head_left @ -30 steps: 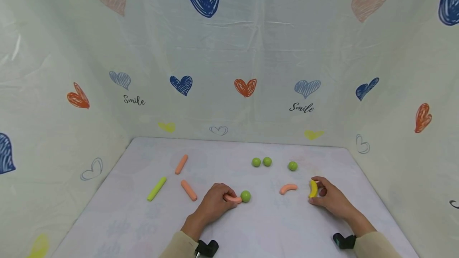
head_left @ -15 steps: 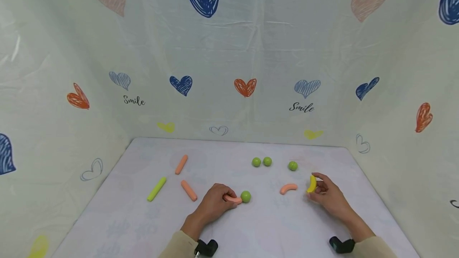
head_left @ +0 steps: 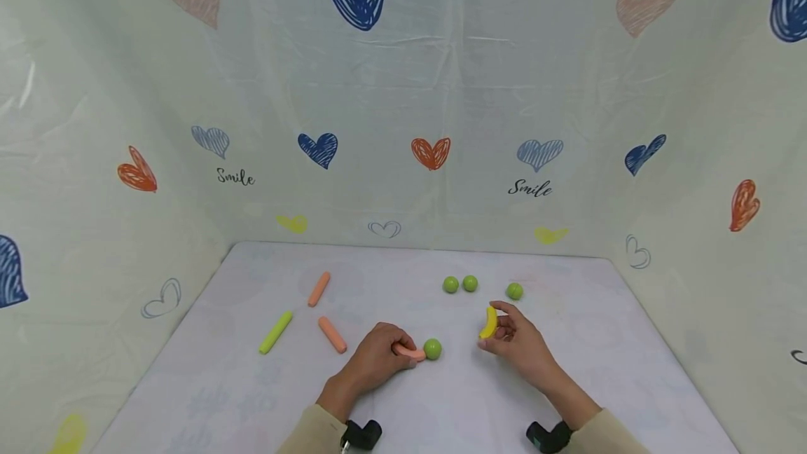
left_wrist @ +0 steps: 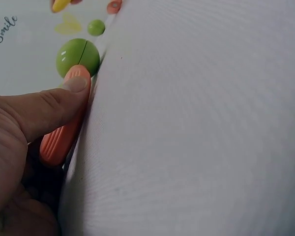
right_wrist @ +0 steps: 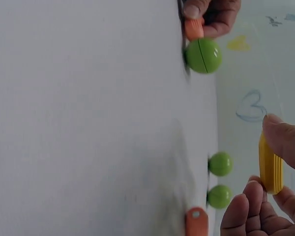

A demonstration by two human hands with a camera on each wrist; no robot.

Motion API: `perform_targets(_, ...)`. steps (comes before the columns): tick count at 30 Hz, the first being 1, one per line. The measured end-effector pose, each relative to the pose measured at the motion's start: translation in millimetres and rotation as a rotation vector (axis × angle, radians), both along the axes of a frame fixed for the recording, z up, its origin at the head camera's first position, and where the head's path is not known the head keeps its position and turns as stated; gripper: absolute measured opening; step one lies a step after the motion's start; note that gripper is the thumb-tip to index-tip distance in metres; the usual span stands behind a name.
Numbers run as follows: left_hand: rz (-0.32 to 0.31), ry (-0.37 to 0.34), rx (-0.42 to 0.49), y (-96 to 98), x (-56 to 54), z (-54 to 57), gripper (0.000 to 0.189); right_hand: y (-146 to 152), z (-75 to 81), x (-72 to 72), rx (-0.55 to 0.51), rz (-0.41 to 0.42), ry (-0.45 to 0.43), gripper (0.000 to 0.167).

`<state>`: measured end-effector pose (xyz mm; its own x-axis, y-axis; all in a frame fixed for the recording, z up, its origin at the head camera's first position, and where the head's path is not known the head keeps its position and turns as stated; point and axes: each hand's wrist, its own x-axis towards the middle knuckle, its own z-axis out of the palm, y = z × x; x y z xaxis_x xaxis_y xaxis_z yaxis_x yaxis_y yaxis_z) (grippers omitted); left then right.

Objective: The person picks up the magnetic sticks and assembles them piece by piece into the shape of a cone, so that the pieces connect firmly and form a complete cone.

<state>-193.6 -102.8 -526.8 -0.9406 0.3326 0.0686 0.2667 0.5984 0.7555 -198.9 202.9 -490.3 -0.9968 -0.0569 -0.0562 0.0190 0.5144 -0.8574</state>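
My left hand [head_left: 377, 357] pinches a curved orange rod [left_wrist: 64, 137] low over the white tabletop, thumb on its ribbed side. The rod's far end meets a green ball [head_left: 432, 349] that has a seam round it. To the right, my right hand [head_left: 522, 347] holds a curved yellow rod [head_left: 489, 323] between thumb and fingers, raised above the table. Another curved orange rod [right_wrist: 196, 223], with a round spot in its end, shows at the bottom of the right wrist view; in the head view the right hand hides it.
Several green balls [head_left: 469, 283] lie toward the back of the table [head_left: 378, 419]. On the left are two straight orange rods [head_left: 332, 335] and a straight lime-green rod [head_left: 275, 332]. A heart-patterned curtain [head_left: 391, 90] encloses the back and sides.
The right hand has lifted the yellow rod and carried it left toward the green ball, passing in front of the loose curved orange rod. The left hand stays almost still.
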Motion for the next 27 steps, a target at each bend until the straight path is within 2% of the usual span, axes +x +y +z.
perform_targets(9,-0.004,0.01,-0.02,0.5,-0.4,0.1,0.014,-41,-20.9,-0.7,0.005,0.039,0.012,0.075)
perform_targets(14,0.0,0.001,-0.029,0.4,-1.5,-0.5,0.014,-49,-26.8,-4.4,0.02,0.058,0.017,0.074)
perform_targets(27,-0.022,0.0,-0.036,0.9,-1.4,2.0,0.014,-56,-30.4,-8.1,0.073,0.102,0.04,0.076)
